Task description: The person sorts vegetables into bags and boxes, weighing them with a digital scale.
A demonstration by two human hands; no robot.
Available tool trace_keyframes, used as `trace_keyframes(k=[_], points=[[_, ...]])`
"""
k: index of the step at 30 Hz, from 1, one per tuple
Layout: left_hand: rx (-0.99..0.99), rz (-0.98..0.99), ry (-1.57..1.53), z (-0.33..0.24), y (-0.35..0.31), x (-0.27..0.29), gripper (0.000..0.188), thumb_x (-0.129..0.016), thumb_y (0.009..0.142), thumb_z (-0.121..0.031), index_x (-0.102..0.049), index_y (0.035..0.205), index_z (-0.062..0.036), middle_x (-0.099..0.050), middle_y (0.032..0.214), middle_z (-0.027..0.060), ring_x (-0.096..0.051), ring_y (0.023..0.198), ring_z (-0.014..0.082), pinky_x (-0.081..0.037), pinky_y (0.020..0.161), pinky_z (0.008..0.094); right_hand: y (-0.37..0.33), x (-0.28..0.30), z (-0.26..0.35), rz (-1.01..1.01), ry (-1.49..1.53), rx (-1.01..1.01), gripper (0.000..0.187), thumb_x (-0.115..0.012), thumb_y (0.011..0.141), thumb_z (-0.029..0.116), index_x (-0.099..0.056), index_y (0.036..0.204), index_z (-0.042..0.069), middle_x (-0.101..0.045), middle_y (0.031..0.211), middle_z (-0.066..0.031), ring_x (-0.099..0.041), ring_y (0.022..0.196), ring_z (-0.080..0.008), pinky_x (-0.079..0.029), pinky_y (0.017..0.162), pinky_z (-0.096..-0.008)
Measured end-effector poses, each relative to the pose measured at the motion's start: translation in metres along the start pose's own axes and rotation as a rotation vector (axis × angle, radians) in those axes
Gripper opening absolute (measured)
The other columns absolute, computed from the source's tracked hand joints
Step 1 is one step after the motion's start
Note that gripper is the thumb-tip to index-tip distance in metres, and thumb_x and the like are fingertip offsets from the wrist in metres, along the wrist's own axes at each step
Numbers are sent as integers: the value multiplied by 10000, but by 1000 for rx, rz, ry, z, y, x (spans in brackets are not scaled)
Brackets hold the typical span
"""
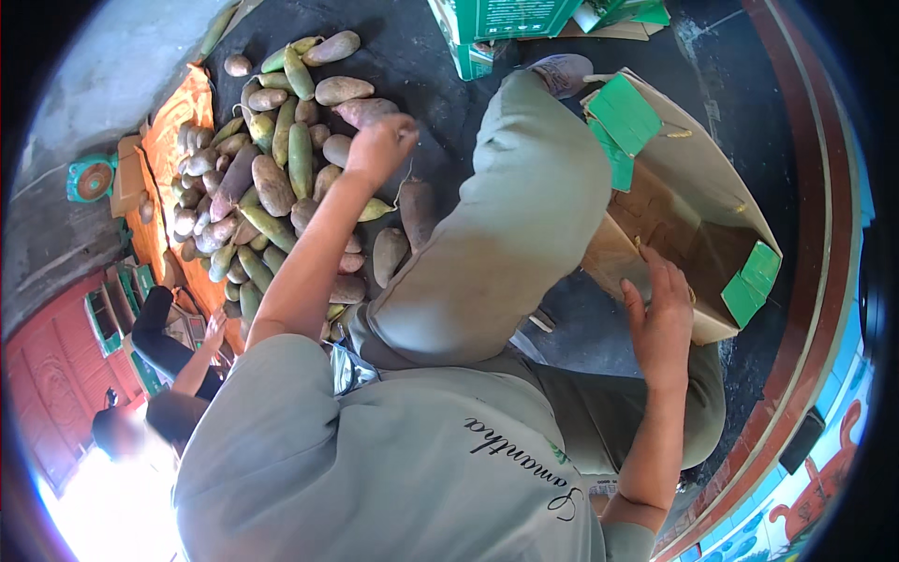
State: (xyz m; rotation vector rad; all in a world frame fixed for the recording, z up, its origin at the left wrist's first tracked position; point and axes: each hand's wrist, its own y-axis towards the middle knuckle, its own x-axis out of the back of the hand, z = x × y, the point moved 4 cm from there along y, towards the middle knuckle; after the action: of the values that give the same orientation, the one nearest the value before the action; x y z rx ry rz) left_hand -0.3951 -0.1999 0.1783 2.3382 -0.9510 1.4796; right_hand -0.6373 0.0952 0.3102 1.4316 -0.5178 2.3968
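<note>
My left hand (382, 150) is closed with curled fingers above the near-right side of a heap of root vegetables that look like radishes (274, 184). Just past it lies a pinkish-purple root (363, 112); whether the fingers hold anything is hidden. The heap mixes long green roots and brownish-pink ones, some dirt-covered. My right hand (663, 314) grips the near edge of an open cardboard box (721, 169) with green flaps. The box leans on its side by my bent leg, and its visible inside is bare brown cardboard.
Between the heap and box is my raised knee (534, 178). Green printed cartons (510, 23) stand at the far side. An orange sheet (192, 98) lies under the heap's left edge. A small green fan (92, 178) and another person's arm (201, 361) are at left.
</note>
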Motion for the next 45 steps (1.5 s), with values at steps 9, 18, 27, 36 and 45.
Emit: trace_keyframes(k=[9,18,27,36,45], points=[[320,407,342,133,-75,-96,222,-579,766,-206,-624,954,-96,-606,1019,151,-580,964,306,-474,803,410,12,-27,-19,38,-108,-17,355,-643,760,121,-515,1078,33,-566,920,-161,-553,856,-333,-452,721,-417],[457,417,322,149,-58,-68,220,-548,789,-225,-642,973,-149,-606,1049,111,-551,1046,280,-449,878,386,18,-29,-20,30,-118,0,325,-634,765,107,-524,1059,24,-566,913,-163,-562,842,-334,-456,708,-417],[747,551,544,251,-121,-23,826,-763,635,-375,-358,1321,-156,-357,1330,101,-392,1213,333,-394,976,408,20,-33,-23,89,-97,-58,315,-610,787,103,-514,1071,7,-568,979,-193,-564,899,-356,-458,752,-420],[925,706,493,238,-129,-8,992,-828,525,-339,-304,1337,-114,-317,1364,177,-402,1211,361,-399,971,417,21,-35,-21,-5,-157,20,316,-638,758,112,-522,1029,-1,-573,925,-181,-565,859,-347,-465,718,-419],[765,594,489,200,-153,-9,820,-789,527,-375,-418,1204,-96,-475,1207,151,-522,1094,301,-456,896,393,24,-33,-22,-8,-94,12,291,-647,729,107,-536,982,15,-583,916,-149,-566,862,-319,-462,717,-403]])
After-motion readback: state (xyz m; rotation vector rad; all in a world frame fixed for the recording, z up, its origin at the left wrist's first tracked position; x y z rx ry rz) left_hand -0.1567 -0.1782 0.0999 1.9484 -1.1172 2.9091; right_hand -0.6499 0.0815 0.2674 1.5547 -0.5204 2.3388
